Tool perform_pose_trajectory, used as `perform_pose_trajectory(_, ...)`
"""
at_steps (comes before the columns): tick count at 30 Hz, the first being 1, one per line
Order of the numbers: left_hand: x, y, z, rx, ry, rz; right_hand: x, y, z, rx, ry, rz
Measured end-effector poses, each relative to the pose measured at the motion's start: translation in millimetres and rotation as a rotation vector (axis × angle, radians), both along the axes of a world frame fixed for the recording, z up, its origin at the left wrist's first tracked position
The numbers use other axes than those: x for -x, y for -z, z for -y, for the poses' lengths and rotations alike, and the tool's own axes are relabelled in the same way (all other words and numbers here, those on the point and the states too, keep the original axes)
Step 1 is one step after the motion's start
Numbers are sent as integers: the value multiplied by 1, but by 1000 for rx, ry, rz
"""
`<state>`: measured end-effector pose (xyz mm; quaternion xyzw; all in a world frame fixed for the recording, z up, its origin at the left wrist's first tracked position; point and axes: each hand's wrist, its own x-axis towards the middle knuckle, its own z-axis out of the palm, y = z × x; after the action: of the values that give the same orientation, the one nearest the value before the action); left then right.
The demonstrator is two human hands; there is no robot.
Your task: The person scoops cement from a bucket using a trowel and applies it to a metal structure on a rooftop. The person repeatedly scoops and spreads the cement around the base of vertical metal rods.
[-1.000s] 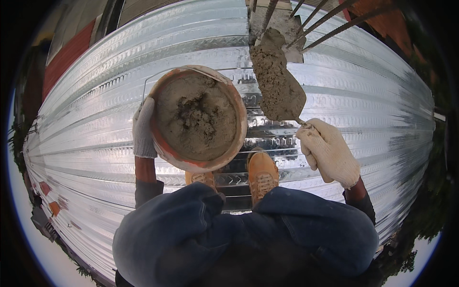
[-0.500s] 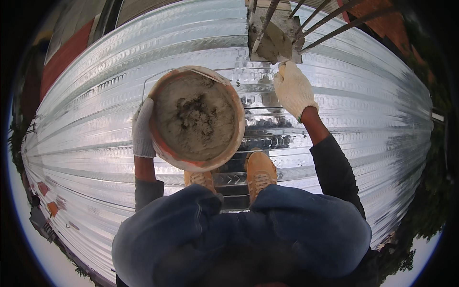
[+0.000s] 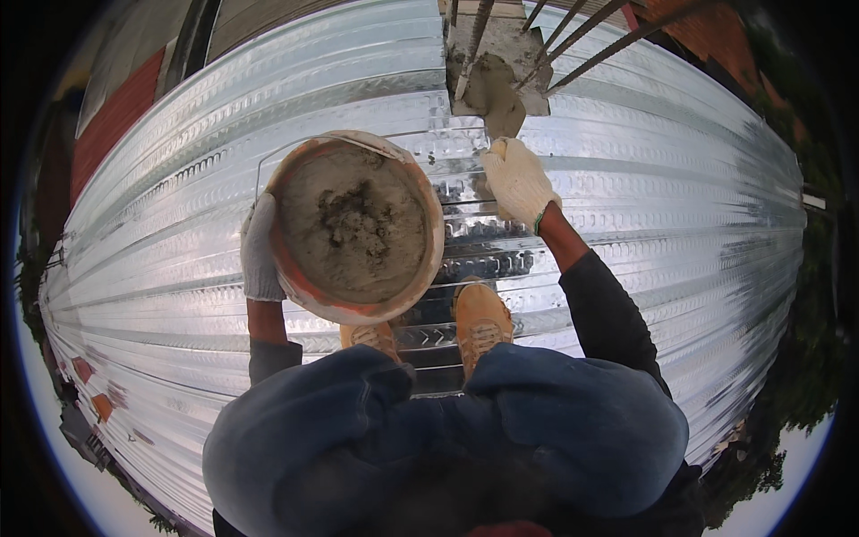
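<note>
A round bucket (image 3: 436, 215) of grey mortar (image 3: 358, 219) stands tilted slightly in front of my shoes, its wire handle folded against the far rim. My left hand (image 3: 261, 255), in a white knit glove, is closed on the bucket's left side. In my gloved right hand (image 3: 521, 182) is a trowel (image 3: 506, 116), gripped by its handle, which my fingers mostly hide. Grey mortar coats its blade, which points away from me over the near edge of a concrete column stub (image 3: 528, 49). Fresh mortar (image 3: 491, 76) lies on the stub beside the blade.
Several steel rebars (image 3: 595, 58) rise from the stub and lean across the far right. Shiny corrugated metal decking (image 3: 662, 224) spreads all around. My tan shoes (image 3: 483, 324) stand on it close to the bucket. Orange-brown pieces (image 3: 102, 407) lie at the far left.
My right hand has drawn the trowel back toward me and slightly left, so more of its blade shows. My left hand keeps its hold on the bucket; the whole view has shifted slightly.
</note>
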<state>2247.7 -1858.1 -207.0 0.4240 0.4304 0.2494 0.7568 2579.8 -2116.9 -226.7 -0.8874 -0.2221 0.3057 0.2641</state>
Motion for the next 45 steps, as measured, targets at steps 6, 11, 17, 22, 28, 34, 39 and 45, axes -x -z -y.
perform_pose_trajectory(6,3,-5,-2,27,0,8,-3,-10,6,-92,68,-175)
perform_pose_trajectory(11,4,2,-3,25,12,38,14,-21,24,-184,191,-285)
perform_pose_trajectory(17,3,-4,-1,1,20,21,46,-25,33,-354,415,-576)
perform_pose_trajectory(22,3,-7,0,-17,19,10,54,-27,33,-296,352,-524)
perform_pose_trajectory(28,0,-5,0,-3,28,21,43,-53,35,-123,267,-333)
perform_pose_trajectory(34,2,-6,0,-24,18,17,41,-37,30,-311,309,-644)
perform_pose_trajectory(39,-2,-7,3,0,21,40,43,-55,59,-32,32,-22)
perform_pose_trajectory(45,2,0,0,-4,4,18,25,-70,67,97,-53,32)
